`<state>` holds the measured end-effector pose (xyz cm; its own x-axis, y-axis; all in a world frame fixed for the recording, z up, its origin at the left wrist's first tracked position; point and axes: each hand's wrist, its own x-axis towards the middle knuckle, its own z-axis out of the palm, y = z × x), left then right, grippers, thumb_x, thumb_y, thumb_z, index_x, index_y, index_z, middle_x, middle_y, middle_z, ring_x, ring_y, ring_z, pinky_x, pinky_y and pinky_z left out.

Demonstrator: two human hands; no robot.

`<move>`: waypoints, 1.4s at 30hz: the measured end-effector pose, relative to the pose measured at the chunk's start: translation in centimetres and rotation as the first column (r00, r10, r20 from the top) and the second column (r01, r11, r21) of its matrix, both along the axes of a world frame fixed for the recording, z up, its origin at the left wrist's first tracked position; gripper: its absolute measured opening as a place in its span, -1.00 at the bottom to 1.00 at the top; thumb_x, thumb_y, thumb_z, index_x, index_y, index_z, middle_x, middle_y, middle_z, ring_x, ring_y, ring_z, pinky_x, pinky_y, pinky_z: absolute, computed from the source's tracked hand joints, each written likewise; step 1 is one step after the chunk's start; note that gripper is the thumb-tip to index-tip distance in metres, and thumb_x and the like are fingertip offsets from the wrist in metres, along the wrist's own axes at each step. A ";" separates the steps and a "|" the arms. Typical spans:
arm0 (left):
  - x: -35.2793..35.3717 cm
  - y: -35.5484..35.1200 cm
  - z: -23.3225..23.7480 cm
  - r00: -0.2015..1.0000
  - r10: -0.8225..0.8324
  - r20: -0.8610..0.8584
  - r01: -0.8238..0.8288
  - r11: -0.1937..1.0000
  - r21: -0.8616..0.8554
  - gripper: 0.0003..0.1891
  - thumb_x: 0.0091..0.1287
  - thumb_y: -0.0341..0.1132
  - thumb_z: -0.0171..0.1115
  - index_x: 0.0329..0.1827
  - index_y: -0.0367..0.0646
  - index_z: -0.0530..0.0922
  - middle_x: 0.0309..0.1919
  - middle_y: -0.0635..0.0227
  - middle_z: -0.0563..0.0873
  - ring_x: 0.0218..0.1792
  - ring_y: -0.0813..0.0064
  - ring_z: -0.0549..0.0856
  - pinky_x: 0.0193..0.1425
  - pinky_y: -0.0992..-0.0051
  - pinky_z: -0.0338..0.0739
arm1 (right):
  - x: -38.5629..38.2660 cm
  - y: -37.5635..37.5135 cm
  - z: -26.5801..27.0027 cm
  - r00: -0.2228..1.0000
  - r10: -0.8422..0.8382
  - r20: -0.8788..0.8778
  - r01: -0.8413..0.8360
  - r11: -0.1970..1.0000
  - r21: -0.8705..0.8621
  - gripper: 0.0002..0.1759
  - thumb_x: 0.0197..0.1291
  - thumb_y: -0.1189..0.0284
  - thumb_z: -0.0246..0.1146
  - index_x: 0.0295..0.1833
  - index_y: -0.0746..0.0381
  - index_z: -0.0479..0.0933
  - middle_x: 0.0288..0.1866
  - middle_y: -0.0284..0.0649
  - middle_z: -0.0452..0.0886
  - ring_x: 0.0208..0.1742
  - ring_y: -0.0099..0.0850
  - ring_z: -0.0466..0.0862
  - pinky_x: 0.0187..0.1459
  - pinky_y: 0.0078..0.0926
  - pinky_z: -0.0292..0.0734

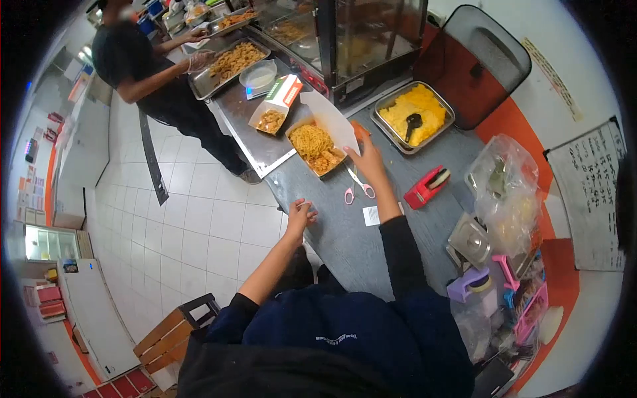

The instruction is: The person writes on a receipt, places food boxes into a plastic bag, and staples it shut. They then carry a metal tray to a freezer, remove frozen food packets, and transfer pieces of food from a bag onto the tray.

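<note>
An open takeaway box (314, 147) of noodles and saucy pieces sits on the grey counter, its white lid (332, 123) raised. My right hand (367, 159) grips the edge of that lid, thumb on the white inner side. Over the counter's near edge, my left hand (300, 215) is held with loosely bent fingers apart, touching nothing. Beside the box lie scissors (359, 188) with pink handles and a small white paper slip (371, 215). A second open box (272, 119) with fried pieces stands just behind, to the left.
A steel tray of yellow food (418, 113) with a black spoon is at the right, near a red tape dispenser (426, 187). Behind stands a glass display cabinet (375, 46). At the left, a gloved co-worker (142, 69) reaches to a tray of fried pieces (237, 61).
</note>
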<state>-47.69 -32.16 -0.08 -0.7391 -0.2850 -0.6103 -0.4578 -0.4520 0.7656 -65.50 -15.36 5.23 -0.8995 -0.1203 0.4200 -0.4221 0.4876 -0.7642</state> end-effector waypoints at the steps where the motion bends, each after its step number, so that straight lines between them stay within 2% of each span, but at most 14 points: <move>1: -0.5 -0.5 0.0 1.000 -0.021 -0.005 0.020 0.998 -0.060 -0.43 0.30 -0.16 0.17 0.28 -0.18 0.17 0.02 0.23 0.44 -0.17 0.34 0.64 -0.20 0.41 0.56 | -0.6 -0.9 0.0 0.995 0.044 0.088 -0.046 0.999 0.021 -0.60 0.20 0.33 0.17 0.10 0.30 0.44 -0.18 0.13 0.60 -0.14 0.07 0.60 -0.11 -0.15 0.50; 7: -4.5 -4.6 -0.4 0.975 -0.213 0.059 0.214 0.837 -0.503 -0.33 0.31 -0.18 0.16 0.39 -0.12 0.04 0.18 0.09 0.33 -0.15 0.31 0.62 -0.26 0.36 0.66 | 7.3 -2.1 -1.5 0.972 -0.017 0.236 -0.018 0.989 0.146 -0.75 0.26 0.35 0.09 -0.31 0.35 0.42 -0.36 0.22 0.52 -0.32 0.13 0.56 -0.38 -0.05 0.39; 9: -5.2 -6.8 -1.0 0.931 -0.354 0.092 0.354 0.810 -0.467 -0.33 0.27 -0.34 0.13 0.42 -0.07 0.04 0.22 0.06 0.30 -0.09 0.25 0.60 -0.33 0.37 0.71 | 12.6 -2.6 0.3 0.889 0.091 0.448 -0.166 0.977 0.131 -0.64 0.28 0.33 0.09 0.05 0.37 0.38 -0.25 0.22 0.55 -0.18 0.05 0.60 -0.20 -0.12 0.50; 11: -5.7 -8.9 -0.8 0.868 -0.494 0.058 0.461 0.754 -0.468 -0.36 0.23 -0.42 0.09 0.41 -0.06 0.11 0.23 0.06 0.30 -0.07 0.23 0.60 -0.32 0.38 0.71 | 16.9 -3.2 0.1 0.875 0.216 0.433 -0.152 0.972 -0.178 -0.40 0.29 0.24 0.12 0.32 0.33 0.19 0.06 0.11 0.45 0.03 -0.08 0.56 0.02 -0.26 0.46; 16: -9.6 -15.2 -1.1 0.495 -0.867 0.059 0.387 0.158 -0.909 -0.37 0.07 -0.63 -0.04 0.31 -0.14 0.35 0.10 0.19 0.52 -0.03 0.31 0.61 -0.14 0.44 0.58 | 17.9 -4.5 -0.5 0.938 0.000 0.347 0.047 0.991 -0.129 -0.29 0.27 0.17 0.14 0.38 0.33 0.10 0.22 0.08 0.31 0.20 -0.03 0.42 0.15 -0.16 0.35; 18: -10.5 -15.1 2.0 0.489 -0.872 -0.036 0.387 0.254 -0.886 -0.49 0.16 -0.55 0.04 0.25 -0.17 0.39 -0.06 0.26 0.62 0.00 0.35 0.58 -0.04 0.43 0.50 | 16.5 -5.5 -1.0 0.970 -0.241 0.020 0.236 0.961 0.143 -0.22 0.23 0.11 0.17 0.39 0.35 0.07 0.28 0.14 0.19 0.30 0.04 0.28 0.22 -0.10 0.27; 20: -10.5 -14.8 3.7 0.868 -0.496 -0.004 0.381 0.673 -0.634 -0.65 0.31 -0.37 0.10 0.16 -0.22 0.44 -0.05 0.22 0.61 0.03 0.36 0.54 0.02 0.42 0.48 | 14.7 -7.1 -1.1 0.956 -0.282 0.086 0.268 0.953 0.140 -0.16 0.19 0.06 0.20 0.38 0.37 0.07 0.32 0.20 0.11 0.32 0.11 0.21 0.26 -0.05 0.18; 23: -6.5 -12.6 6.3 0.868 -0.293 -0.400 0.003 0.810 -0.586 -0.54 0.42 -0.23 0.02 0.27 -0.35 0.25 0.24 0.04 0.37 0.29 0.23 0.34 0.34 0.34 0.22 | 11.1 -9.5 -0.6 0.883 -0.469 -0.025 0.429 0.785 0.447 -0.09 0.13 0.00 0.21 0.37 0.41 0.07 0.31 0.21 0.14 0.31 0.14 0.22 0.29 0.05 0.11; 27: -4.0 -10.3 3.3 0.848 -0.512 -0.135 0.330 0.711 -0.622 -0.40 0.41 -0.15 0.01 0.32 -0.46 0.14 0.31 -0.10 0.23 0.39 0.13 0.16 0.42 0.32 0.02 | 8.0 -10.2 -3.2 0.788 -0.553 0.271 0.369 0.776 0.511 -0.02 0.01 -0.09 0.28 0.28 0.50 0.18 0.10 0.26 0.42 0.20 0.05 0.42 0.15 -0.11 0.35; 30: -7.2 -12.0 -1.6 0.782 -0.615 -0.100 0.401 0.619 -0.675 -0.42 0.37 -0.13 0.06 0.26 -0.45 0.23 0.13 -0.11 0.46 0.20 0.16 0.44 0.26 0.37 0.29 | 8.1 -8.5 -1.0 0.676 -0.421 0.604 0.196 0.894 0.404 -0.13 -0.04 -0.09 0.32 0.11 0.49 0.40 -0.13 0.22 0.56 -0.05 -0.01 0.60 -0.07 -0.22 0.51; 31: -8.2 -12.9 -0.8 0.727 -0.686 0.014 0.517 0.535 -0.668 -0.46 0.34 -0.13 0.10 0.20 -0.42 0.33 -0.05 -0.05 0.57 0.01 0.22 0.55 0.09 0.38 0.39 | 9.0 -7.9 -2.4 0.729 -0.476 0.492 0.274 0.862 0.427 -0.30 -0.06 -0.09 0.35 -0.15 0.41 0.57 -0.44 0.05 0.63 -0.38 -0.10 0.68 -0.34 -0.28 0.56; 33: -9.1 -13.8 0.1 0.664 -0.746 0.050 0.557 0.450 -0.698 -0.56 0.25 -0.07 0.21 -0.01 -0.30 0.56 -0.51 0.21 0.70 -0.48 0.43 0.66 -0.33 0.43 0.49 | 11.6 -6.2 -3.7 0.697 -0.412 0.587 0.280 0.910 0.307 -0.33 -0.06 -0.09 0.34 -0.20 0.39 0.59 -0.46 0.02 0.64 -0.41 -0.13 0.69 -0.34 -0.31 0.56; 38: -10.2 -15.3 -0.5 0.557 -0.821 0.127 0.728 0.410 -0.549 -0.53 0.25 0.01 0.21 -0.17 -0.32 0.64 -0.48 0.23 0.71 -0.44 0.55 0.61 -0.28 0.51 0.47 | 14.9 -6.2 -5.4 0.658 -0.417 0.626 0.349 0.907 0.237 -0.47 0.06 0.01 0.30 -0.26 0.34 0.63 -0.45 -0.02 0.66 -0.41 -0.21 0.70 -0.30 -0.35 0.56; 42: -10.0 -16.6 -2.1 0.516 -0.841 0.165 0.794 0.397 -0.460 -0.48 0.35 0.01 0.09 0.03 -0.35 0.56 -0.29 0.11 0.71 -0.25 0.50 0.63 -0.13 0.55 0.47 | 16.2 -5.3 -4.2 0.651 -0.517 0.556 0.575 0.814 0.084 -0.55 0.14 0.11 0.25 -0.22 0.35 0.59 -0.38 0.00 0.63 -0.32 -0.07 0.65 -0.25 -0.24 0.52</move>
<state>-57.68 -48.77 -2.22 -0.8039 0.2834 -0.5229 -0.3488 0.4875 0.8004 -49.34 -20.70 0.98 -0.8629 0.4786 -0.1623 0.3841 0.4126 -0.8260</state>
